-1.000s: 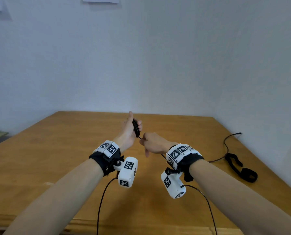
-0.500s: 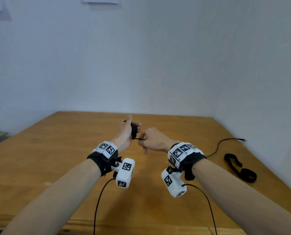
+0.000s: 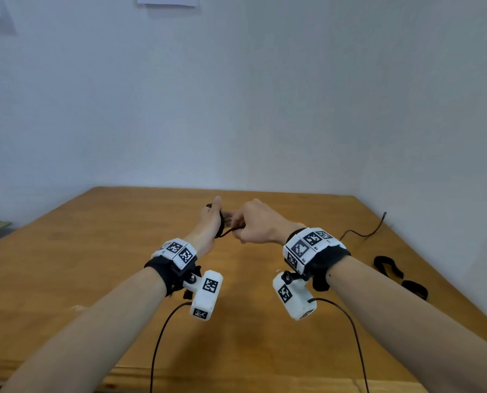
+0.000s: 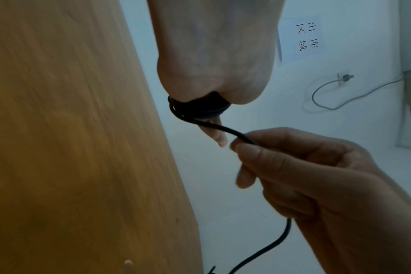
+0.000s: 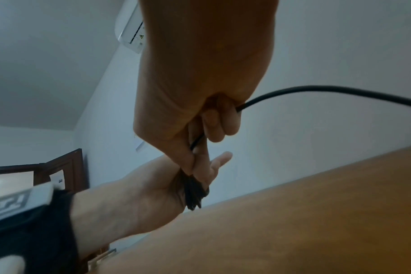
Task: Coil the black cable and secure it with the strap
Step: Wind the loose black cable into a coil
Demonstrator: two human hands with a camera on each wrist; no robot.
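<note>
I have both hands raised over the far middle of the table [image 3: 100, 268]. My left hand [image 3: 209, 219] carries the coil [image 4: 195, 109] of the cable [image 4: 225, 129] wound round it, thumb up; whether its fingers are curled over the loops I cannot tell. My right hand [image 3: 258, 225], just right of it, pinches the cable between thumb and forefinger, the other fingers curled around it. The free tail [image 3: 361, 232] lies on the table at far right. The strap [image 3: 392, 272] lies near the right edge, well apart from my hands.
</note>
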